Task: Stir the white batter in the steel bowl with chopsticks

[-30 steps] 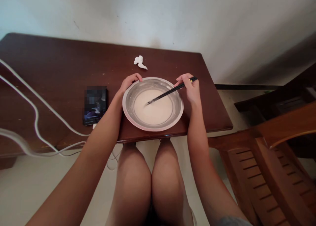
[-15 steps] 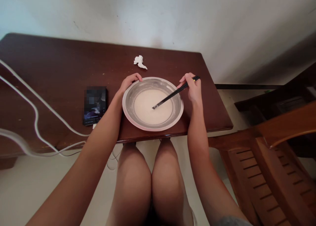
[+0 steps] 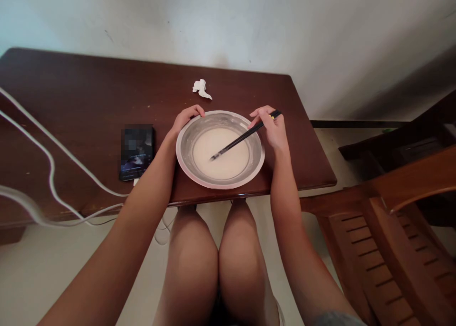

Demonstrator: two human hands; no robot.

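Observation:
A round metal bowl (image 3: pixel 185 155) with white batter (image 3: pixel 228 162) in it stands near the front edge of a dark wooden table (image 3: pixel 89 98). My left hand (image 3: pixel 185 118) is curled over the bowl's far left rim and grips it. My right hand (image 3: pixel 269 126), at the bowl's right rim, is closed on a pair of black chopsticks (image 3: pixel 242 137). Their tips dip into the batter left of the bowl's middle.
A phone (image 3: pixel 137 151) lies left of the bowl with a white cable (image 3: pixel 53 159) running off the table's left front. A crumpled white tissue (image 3: pixel 201 89) lies behind the bowl. A wooden chair (image 3: pixel 392 212) stands at the right. My knees are under the table edge.
The chopstick tips swept right through the batter and have come back to the left. My right hand shifted slightly with them. My left hand and the bowl have stayed put.

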